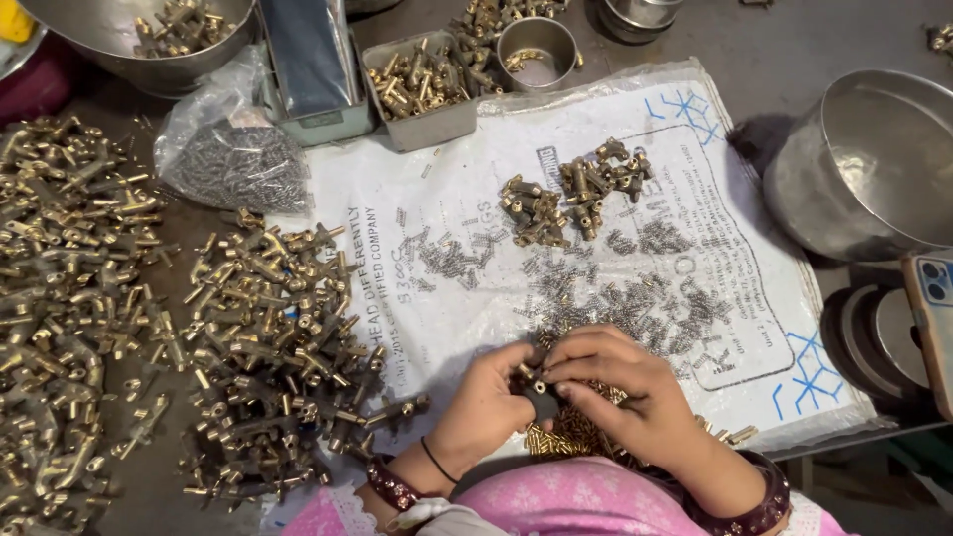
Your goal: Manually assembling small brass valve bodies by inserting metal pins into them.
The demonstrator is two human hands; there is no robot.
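My left hand point(483, 407) and my right hand point(620, 382) meet low in the middle, over a white printed sack sheet point(417, 248). Together they pinch a small dark holder with a brass fitting point(541, 390) in it. My right fingertips press on its top. Under the hands lies a heap of small brass pins point(571, 432). Just beyond the hands, small steel springs point(635, 298) are scattered over the sheet. Farther up sits a cluster of assembled brass fittings point(571, 194).
Big heaps of brass fittings point(268, 337) spread over the left. A plastic bag of springs point(233, 159), a metal tray of brass parts point(417, 84), a small steel cup point(536, 50) and a bowl point(149, 35) stand behind. A large steel basin point(874, 164) and a phone point(933, 318) are right.
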